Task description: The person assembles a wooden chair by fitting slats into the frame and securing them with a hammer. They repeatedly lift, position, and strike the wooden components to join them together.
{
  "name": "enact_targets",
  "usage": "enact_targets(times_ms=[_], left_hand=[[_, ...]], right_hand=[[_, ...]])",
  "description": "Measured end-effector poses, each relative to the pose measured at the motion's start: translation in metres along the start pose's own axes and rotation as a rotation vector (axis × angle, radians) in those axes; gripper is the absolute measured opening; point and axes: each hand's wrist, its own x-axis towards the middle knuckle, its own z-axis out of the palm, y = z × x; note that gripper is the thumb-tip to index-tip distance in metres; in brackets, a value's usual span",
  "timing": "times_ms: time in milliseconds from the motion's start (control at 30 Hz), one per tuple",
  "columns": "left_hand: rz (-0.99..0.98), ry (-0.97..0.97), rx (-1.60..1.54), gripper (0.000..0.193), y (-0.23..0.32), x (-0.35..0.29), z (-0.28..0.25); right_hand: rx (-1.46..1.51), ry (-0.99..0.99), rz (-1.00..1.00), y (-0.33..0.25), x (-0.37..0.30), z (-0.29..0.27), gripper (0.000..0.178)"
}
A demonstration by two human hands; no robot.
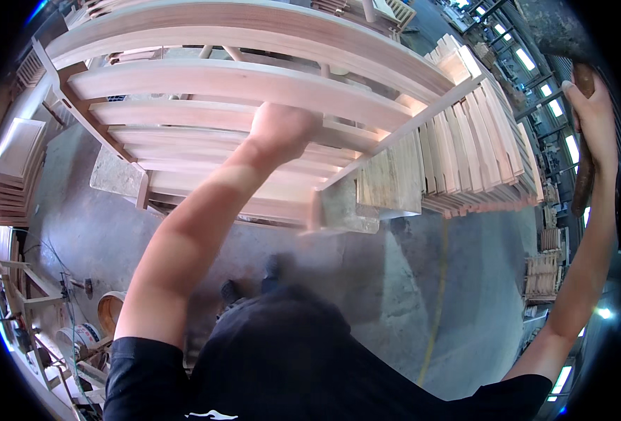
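A pale wooden slatted frame (240, 81) fills the upper middle, with long slats running between two end pieces. My left hand (282, 130) is closed round one of its middle slats, the fingers partly hidden behind the wood. Raised at the far right, my right hand (596, 116) grips the brown wooden handle of a hammer (583, 175). The bulky dark grey head shows at the top right corner, partly cut off by the picture's rim. A gap separates the hammer from the frame.
Under the frame is a worn bench block (388, 179). Stacked wooden parts (475, 147) stand close on its right, and flat boards (12, 168) are piled at the left. Buckets (79, 338), a wooden stand (40, 298) and loose cables lie at the lower left.
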Motion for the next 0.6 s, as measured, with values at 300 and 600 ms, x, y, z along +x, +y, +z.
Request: enact_targets(times_ms=[300, 600], left_hand=[[-0.115, 0.082, -0.2, 0.014, 0.008, 0.001, -0.003], [-0.168, 0.081, -0.171, 0.015, 0.009, 0.002, -0.009]], right_hand=[[0.066, -0.079, -0.235, 0.004, 0.003, 0.057, 0.042], [0.038, -0.203, -0.162, 0.013, 0.011, 0.062, 0.044]])
